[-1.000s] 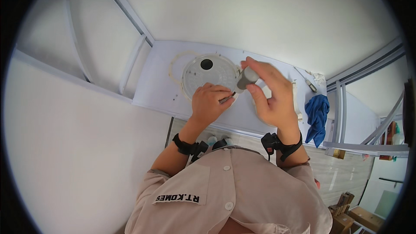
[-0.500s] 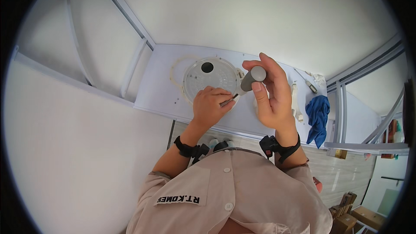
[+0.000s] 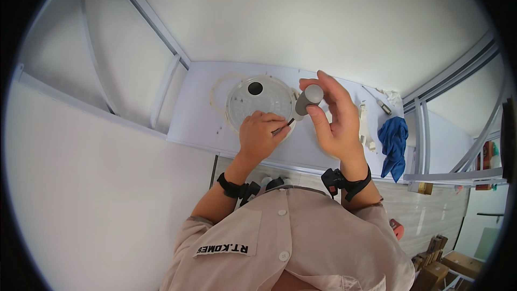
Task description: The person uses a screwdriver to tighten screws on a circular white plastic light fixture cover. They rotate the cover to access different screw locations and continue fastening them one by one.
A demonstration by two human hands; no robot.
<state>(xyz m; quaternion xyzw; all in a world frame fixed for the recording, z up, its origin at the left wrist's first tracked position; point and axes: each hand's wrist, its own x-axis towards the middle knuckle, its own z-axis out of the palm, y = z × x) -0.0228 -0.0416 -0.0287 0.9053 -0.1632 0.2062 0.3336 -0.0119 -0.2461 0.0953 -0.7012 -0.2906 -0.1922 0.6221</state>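
A screwdriver (image 3: 309,99) with a thick grey handle slants over the right edge of a round white cover (image 3: 245,102) that has a dark round hole. My right hand (image 3: 338,124) grips the handle between thumb and curved fingers. At the cover's lower right, my left hand (image 3: 260,136) pinches the dark shaft near its lower end. The screwdriver's tip is hidden by the left fingers, and what lies beneath them cannot be seen.
A pale ring (image 3: 213,92) lies partly under the cover's left side. On the right are a second screwdriver (image 3: 384,107), white narrow parts (image 3: 363,121), crumpled white material (image 3: 394,97) and a blue cloth (image 3: 393,145). White walls and metal frame bars enclose the white table (image 3: 194,110).
The screwdriver handle and my right hand have shifted slightly left. My left hand keeps its place at the shaft. The whole view has tilted a little.
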